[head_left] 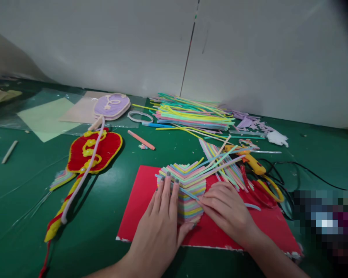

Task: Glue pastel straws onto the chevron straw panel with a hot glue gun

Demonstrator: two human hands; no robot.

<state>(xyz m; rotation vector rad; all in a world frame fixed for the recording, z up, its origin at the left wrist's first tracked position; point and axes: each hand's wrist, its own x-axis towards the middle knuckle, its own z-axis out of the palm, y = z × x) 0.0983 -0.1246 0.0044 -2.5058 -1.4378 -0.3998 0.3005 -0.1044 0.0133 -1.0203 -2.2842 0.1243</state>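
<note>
A panel of pastel pipe cleaners (191, 208) in a chevron pattern lies on a red board (136, 200). My left hand (162, 212) rests on the panel's left part, its fingers stretched out flat and pressing a blue pipe cleaner (188, 193). That strip slants down to the right, and its right end is between the pinched fingertips of my right hand (226, 206), at the panel's right edge. Loose strip ends (217, 164) stick out from the panel's upper right. The panel's lower left is hidden under my left hand.
A red and yellow fan-shaped piece (107, 154) and a purple one (113, 106) lie at left. A pile of pipe cleaners (191, 116) sits at the back. At right are a yellow glue gun (253, 164), red-and-yellow-handled scissors (271, 189) and a black cable (310, 175).
</note>
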